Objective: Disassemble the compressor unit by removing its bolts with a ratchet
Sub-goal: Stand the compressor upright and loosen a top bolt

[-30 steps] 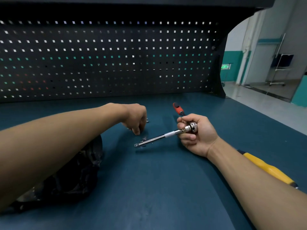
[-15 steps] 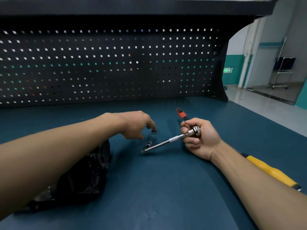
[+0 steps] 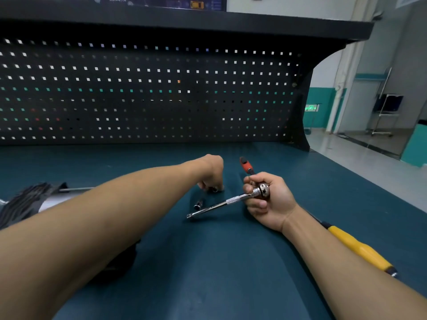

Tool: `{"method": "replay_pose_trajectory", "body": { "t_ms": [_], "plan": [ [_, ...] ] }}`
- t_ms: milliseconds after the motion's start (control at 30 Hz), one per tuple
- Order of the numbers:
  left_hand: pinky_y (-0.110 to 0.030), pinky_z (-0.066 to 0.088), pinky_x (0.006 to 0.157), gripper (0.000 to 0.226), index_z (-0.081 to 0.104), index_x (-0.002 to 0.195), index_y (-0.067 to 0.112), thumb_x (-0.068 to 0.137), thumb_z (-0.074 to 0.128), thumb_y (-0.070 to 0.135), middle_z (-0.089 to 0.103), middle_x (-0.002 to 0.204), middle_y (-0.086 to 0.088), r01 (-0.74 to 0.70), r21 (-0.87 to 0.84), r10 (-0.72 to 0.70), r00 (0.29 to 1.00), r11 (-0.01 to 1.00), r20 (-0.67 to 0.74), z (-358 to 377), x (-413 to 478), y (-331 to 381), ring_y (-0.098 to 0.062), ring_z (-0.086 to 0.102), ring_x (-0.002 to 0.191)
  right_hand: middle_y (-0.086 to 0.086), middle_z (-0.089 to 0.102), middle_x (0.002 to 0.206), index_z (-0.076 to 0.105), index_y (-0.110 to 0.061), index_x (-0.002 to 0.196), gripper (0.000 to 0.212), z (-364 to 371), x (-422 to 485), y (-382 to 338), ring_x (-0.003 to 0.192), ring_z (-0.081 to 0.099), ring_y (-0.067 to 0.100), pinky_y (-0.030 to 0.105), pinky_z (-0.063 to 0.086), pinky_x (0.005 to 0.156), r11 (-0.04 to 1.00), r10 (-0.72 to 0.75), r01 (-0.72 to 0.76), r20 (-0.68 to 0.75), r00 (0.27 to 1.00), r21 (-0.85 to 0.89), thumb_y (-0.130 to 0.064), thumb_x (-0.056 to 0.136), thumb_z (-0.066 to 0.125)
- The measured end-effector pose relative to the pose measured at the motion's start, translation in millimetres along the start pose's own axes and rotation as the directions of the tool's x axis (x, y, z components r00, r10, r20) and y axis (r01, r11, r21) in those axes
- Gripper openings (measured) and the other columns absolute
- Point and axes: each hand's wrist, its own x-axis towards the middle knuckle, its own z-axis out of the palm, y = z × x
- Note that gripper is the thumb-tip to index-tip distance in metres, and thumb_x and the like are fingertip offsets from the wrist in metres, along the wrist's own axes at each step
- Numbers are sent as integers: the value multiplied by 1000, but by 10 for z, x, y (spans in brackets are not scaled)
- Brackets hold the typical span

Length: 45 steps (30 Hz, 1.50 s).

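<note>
Your left hand (image 3: pixel 211 173) has dropped, fingers now pinching a socket (image 3: pixel 214 189) on the tabletop (image 3: pixel 231 262); your right hand (image 3: pixel 271 200) grips the ratchet (image 3: pixel 263 190), its bar pointing left.

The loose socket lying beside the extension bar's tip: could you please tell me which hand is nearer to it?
Left. The left hand is just behind the socket; the right hand, gripping the ratchet, is farther off to its right.

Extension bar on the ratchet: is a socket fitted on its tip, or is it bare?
Bare: the extension bar ends in an exposed square drive, and a loose socket lies beside it.
</note>
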Motion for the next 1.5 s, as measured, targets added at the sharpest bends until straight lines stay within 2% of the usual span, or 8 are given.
{"method": "replay_pose_trajectory", "body": {
  "t_ms": [200, 400, 633, 1033, 1200, 1300, 1433, 1500],
  "plan": [
    [-28, 56, 61, 39, 61, 129, 9, 91, 67, 7, 65, 80, -7, -8, -309, 37, 995, 951, 89, 29, -21, -101, -21, 60, 65, -3, 52, 58, 50, -16, 76, 6, -2, 16, -2, 28, 28, 6, 13, 14, 30, 1000, 14, -14, 11, 1000, 2, -21, 76, 54],
    [-16, 47, 52, 14, 74, 99, 9, 86, 73, 4, 66, 72, 3, -118, -467, 125, 992, 877, -16, 20, -162, -306, -7, 58, 56, -3, 53, 58, 49, -17, 75, 6, 12, 10, 7, 28, 28, 6, 13, 15, 30, 1000, 9, -9, 16, 1000, 0, -21, 77, 53],
    [-18, 51, 73, 18, 71, 91, 19, 79, 82, 12, 74, 92, 1, -246, -278, 248, 968, 929, -29, 51, -317, -394, -9, 64, 76, -3, 52, 60, 49, -16, 77, 7, 9, -7, 8, 29, 28, 6, 14, 17, 29, 1000, -3, 3, 0, 1000, -1, -21, 77, 54],
    [-8, 38, 54, 26, 67, 73, 28, 70, 85, 10, 63, 65, 17, -271, -148, 249, 956, 951, -153, 73, -338, -355, 2, 58, 62, -2, 53, 59, 49, -17, 76, 7, 27, -23, 15, 29, 28, 6, 14, 15, 30, 1000, -9, 9, -13, 1000, -5, -21, 75, 54],
    [-20, 45, 71, 39, 69, 111, 21, 76, 82, 13, 73, 102, 5, -271, -143, 252, 957, 952, -141, 1, -402, -431, -4, 59, 71, -3, 52, 59, 49, -16, 76, 7, 22, -25, 11, 29, 28, 6, 13, 16, 30, 1000, -2, 2, -5, 1000, -4, -21, 76, 54],
    [-24, 50, 77, 33, 69, 108, 19, 78, 72, 8, 71, 103, 5, -315, 19, 314, 935, 949, -165, -106, -517, -520, 0, 56, 69, -3, 52, 58, 49, -16, 76, 7, 16, -20, 8, 29, 29, 6, 14, 15, 30, 1000, -1, 1, -2, 1000, -1, -21, 76, 54],
    [-5, 39, 62, 39, 73, 105, 26, 77, 61, 1, 64, 89, 19, -431, 86, 433, 901, 898, -11, -104, -755, -593, 20, 51, 67, -3, 51, 59, 48, -16, 75, 7, 14, -20, 9, 29, 28, 6, 14, 14, 31, 1000, -8, 8, -7, 1000, -6, -22, 76, 53],
    [-12, 36, 64, 45, 72, 111, 30, 79, 61, 1, 57, 88, 21, -456, 142, 446, 890, 878, 99, -50, -816, -607, 20, 49, 67, -3, 51, 59, 46, -16, 74, 9, 13, -23, 12, 29, 28, 6, 14, 14, 32, 1000, -15, 15, -17, 1000, -10, -22, 77, 52]
  ]
}}
